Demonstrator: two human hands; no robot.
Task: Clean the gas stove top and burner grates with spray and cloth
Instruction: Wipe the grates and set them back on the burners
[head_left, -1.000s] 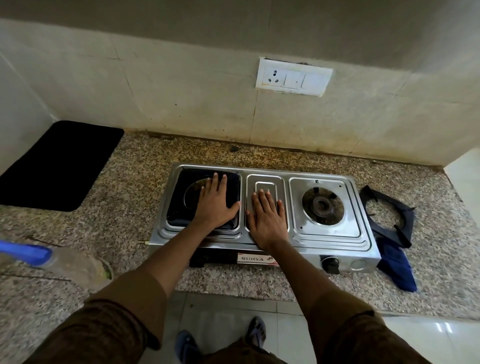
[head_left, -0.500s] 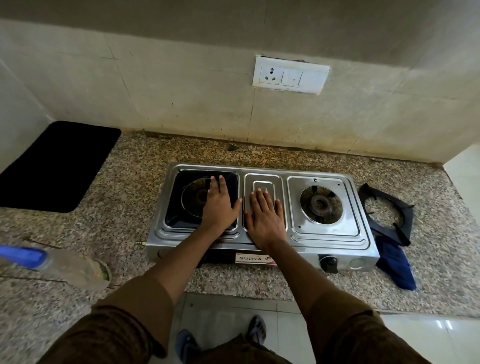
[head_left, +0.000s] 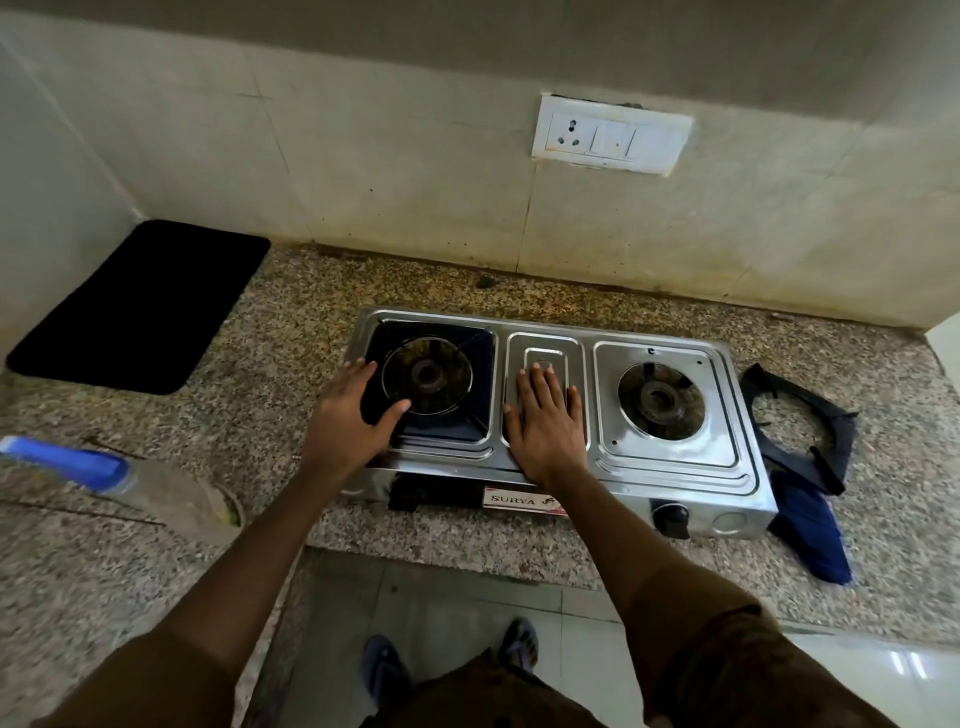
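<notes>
A steel two-burner gas stove (head_left: 670, 467) sits on the granite counter. A dark grate (head_left: 470, 415) lies over its left burner (head_left: 427, 375). The right burner (head_left: 661, 400) is bare, and its black grate (head_left: 831, 431) lies on the counter to the stove's right, partly on a blue cloth (head_left: 810, 540). My left hand (head_left: 348, 415) rests on the left edge of the dark grate, fingers straight and thumb spread onto it. My right hand (head_left: 545, 421) lies flat on the stove's middle panel. A clear spray bottle (head_left: 156, 491) with a blue head lies on its side at the left.
A black mat (head_left: 140, 306) lies at the back left of the counter. A white wall socket (head_left: 610, 135) is above the stove. The counter's front edge runs just below the stove, with tiled floor and my feet (head_left: 384, 670) beneath.
My left hand has slid from the middle of the left grate to its left edge, uncovering the burner. My right hand has stayed flat on the middle panel.
</notes>
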